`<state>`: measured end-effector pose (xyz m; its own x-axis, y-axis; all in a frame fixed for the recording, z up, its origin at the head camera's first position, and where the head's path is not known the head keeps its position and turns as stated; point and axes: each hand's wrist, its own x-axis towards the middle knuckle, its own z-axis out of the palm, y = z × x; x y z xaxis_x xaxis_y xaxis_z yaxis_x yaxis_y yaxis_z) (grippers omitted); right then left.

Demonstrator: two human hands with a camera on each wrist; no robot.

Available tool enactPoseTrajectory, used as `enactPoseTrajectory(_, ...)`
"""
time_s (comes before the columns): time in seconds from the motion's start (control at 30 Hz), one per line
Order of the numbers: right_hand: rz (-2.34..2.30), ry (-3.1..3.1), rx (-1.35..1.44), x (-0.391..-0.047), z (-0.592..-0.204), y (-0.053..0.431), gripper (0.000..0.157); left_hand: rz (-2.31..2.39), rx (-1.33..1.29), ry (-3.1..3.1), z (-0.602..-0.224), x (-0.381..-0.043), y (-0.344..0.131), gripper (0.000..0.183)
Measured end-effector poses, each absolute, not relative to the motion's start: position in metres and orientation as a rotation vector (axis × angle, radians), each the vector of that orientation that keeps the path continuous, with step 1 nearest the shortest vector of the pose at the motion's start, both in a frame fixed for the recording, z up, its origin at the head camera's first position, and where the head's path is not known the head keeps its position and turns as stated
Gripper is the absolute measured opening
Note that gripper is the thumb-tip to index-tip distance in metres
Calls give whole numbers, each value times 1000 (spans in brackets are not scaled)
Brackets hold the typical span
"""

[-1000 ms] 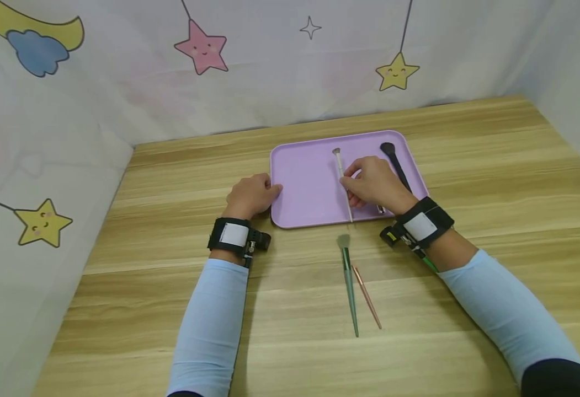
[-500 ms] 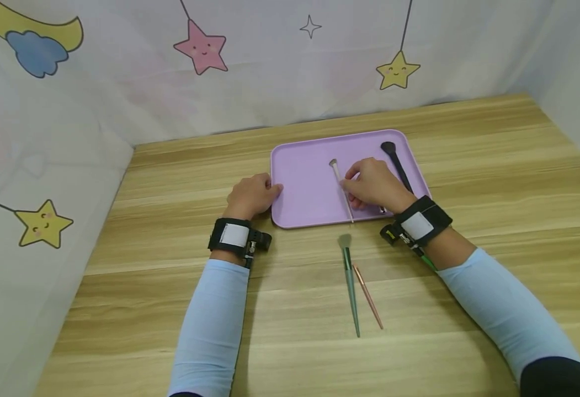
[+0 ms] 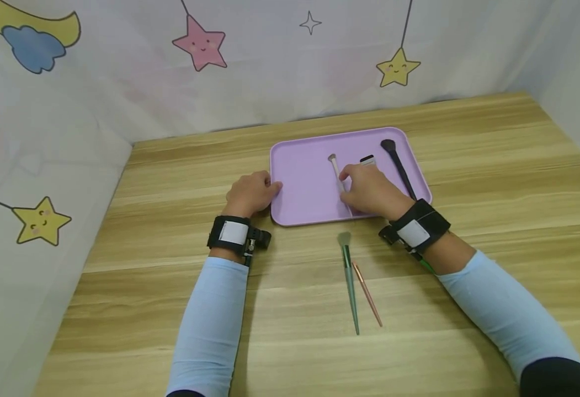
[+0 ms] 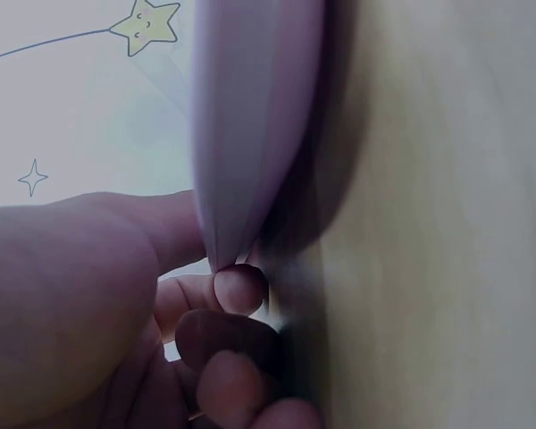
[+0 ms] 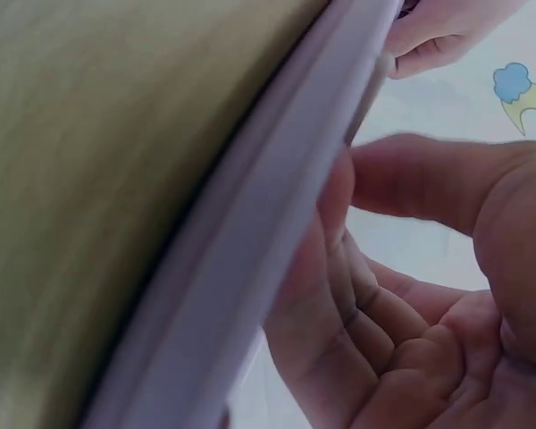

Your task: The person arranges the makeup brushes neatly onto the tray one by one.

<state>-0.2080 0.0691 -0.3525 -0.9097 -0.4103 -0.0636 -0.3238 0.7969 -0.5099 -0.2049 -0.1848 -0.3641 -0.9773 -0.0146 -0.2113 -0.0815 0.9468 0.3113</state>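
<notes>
A wood-grain desk [image 3: 170, 309] fills most of the head view, cut off at the bottom edge. On it lies a lilac tray [image 3: 302, 182]. The left hand [image 3: 251, 193] pinches the tray's left side; the left wrist view shows the fingers curled at its outer wall, mostly hidden from above. The right hand [image 3: 371, 190] is over the tray, thumb and index finger at a pale brush [image 3: 334, 165] that lies there. The head view shows a gap in this grip, while the right wrist view shows the tips together, so whether they pinch the brush cannot be told. A green brush [image 3: 349, 284] lies on the desk before the tray; a black brush [image 3: 399, 165] lies along the tray's right side, its lower end hidden. A copper brush [image 3: 367, 295] lies beside the green one. A small dark-tipped item [image 3: 367, 159] shows behind the right hand, otherwise hidden.
</notes>
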Motion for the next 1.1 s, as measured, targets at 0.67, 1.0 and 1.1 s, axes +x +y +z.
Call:
enactPoseTrajectory(0.67, -778, 2793, -567, -204, -351, 72, 35, 492, -67, 2888, -364, -206, -184, 37)
enactPoseTrajectory(1.0, -795, 2806, -672, -196, -342, 80, 23, 493, -66, 2888, -365, -206, -184, 37)
enactPoseTrajectory(1.1, -802, 2800, -688, -193, -341, 81, 21, 494, -73, 2886, -365, -205, -184, 37)
